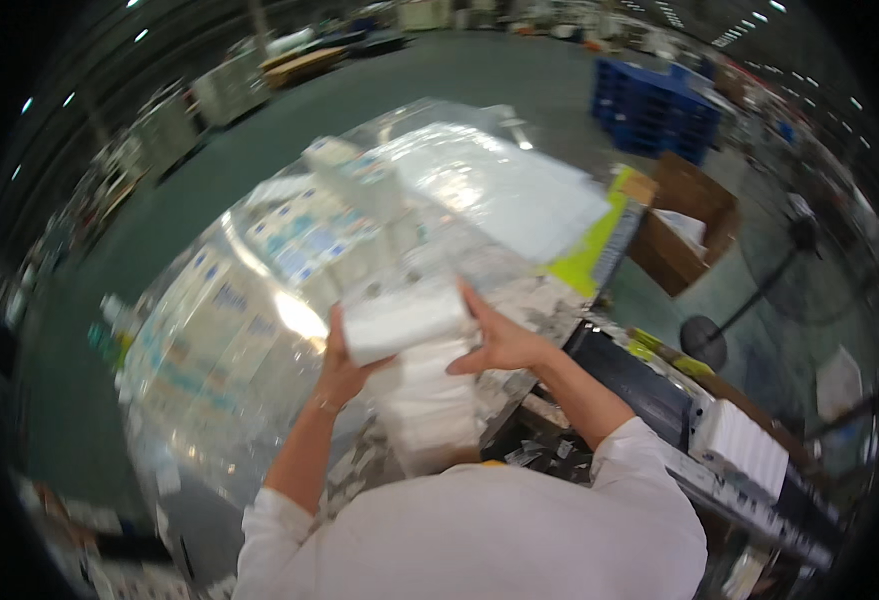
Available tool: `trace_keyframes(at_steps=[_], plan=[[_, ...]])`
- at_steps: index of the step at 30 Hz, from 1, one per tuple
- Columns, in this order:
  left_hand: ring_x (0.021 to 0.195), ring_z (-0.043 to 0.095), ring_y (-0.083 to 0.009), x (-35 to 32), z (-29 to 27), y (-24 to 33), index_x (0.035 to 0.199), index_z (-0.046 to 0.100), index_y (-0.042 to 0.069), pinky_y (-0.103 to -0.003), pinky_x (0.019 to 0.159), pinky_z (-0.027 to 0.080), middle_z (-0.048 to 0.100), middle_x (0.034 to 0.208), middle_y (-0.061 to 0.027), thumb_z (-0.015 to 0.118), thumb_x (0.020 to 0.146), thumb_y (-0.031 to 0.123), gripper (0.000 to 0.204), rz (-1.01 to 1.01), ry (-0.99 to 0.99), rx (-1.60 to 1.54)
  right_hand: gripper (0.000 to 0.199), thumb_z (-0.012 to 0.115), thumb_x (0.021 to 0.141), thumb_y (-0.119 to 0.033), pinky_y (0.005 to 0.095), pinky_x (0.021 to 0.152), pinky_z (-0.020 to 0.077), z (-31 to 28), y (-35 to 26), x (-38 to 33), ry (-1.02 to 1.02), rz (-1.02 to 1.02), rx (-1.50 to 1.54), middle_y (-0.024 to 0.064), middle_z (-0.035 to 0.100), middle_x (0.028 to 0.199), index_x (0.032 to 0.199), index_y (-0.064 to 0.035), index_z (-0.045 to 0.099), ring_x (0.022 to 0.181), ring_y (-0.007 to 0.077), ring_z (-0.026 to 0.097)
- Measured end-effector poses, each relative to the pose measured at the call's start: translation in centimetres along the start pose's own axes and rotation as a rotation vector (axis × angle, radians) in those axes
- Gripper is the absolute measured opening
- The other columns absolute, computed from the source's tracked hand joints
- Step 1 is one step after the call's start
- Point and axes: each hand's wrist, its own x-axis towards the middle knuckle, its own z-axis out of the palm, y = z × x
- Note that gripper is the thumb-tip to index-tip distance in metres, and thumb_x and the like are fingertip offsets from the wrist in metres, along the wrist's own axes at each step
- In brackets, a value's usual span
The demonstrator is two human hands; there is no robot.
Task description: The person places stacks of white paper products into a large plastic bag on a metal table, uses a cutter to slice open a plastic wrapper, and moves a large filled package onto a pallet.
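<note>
Gripping from opposite ends, both hands hold one white, soft rectangular pack of folded tissue (407, 322) above a taller stack of the same white packs (430, 410) that rises in front of the person's chest. At the far left, small green and clear bottles (110, 335) stand at the left edge of a large heap of white-and-blue cartons under shiny clear plastic wrap (260, 300). The left hand (340, 365) is closed around the pack's left end, fingers curled under it, a thin band on the wrist. The right hand (500, 340) presses flat against the pack's right end, fingers spread upward. Right of the hands, a black machine bed (640, 390) carries another ribbed white block (745, 445) near its right edge. Beyond it, an open brown cardboard box (685, 225) sits on the green floor (520, 75), with stacked blue crates (655, 105) further back.
</note>
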Motion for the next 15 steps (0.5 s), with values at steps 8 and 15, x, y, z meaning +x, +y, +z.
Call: trace_keyframes(at_steps=[8, 15], plan=[[0.125, 0.024, -0.02, -1.5, -2.3, 1.0, 0.138, -0.004, 0.01, -0.034, 0.103, 0.022, 0.025, 0.136, -0.0089, 0.081, 0.055, 0.015, 0.119, -0.145, -0.395, -0.023, 0.086, 0.076, 0.061, -0.006, 0.0359, 0.101, 0.0248, 0.8, 0.2, 0.7, -0.032, 0.058, 0.119, 0.0088, 0.034, 0.125, 0.131, -0.0063, 0.025, 0.121, 0.0224, 0.03], [0.121, 0.03, -0.0214, -1.7, -1.5, 1.8, 0.135, 0.011, 0.007, -0.035, 0.101, 0.026, 0.032, 0.128, -0.0101, 0.083, 0.052, 0.017, 0.11, -0.07, -0.185, -0.053, 0.086, 0.074, 0.064, -0.015, 0.0337, 0.099, 0.0271, 0.1, -2.3, 2.4, -0.082, -0.143, 0.008, 0.0121, 0.038, 0.124, 0.131, -0.0022, 0.022, 0.117, 0.0227, 0.036]])
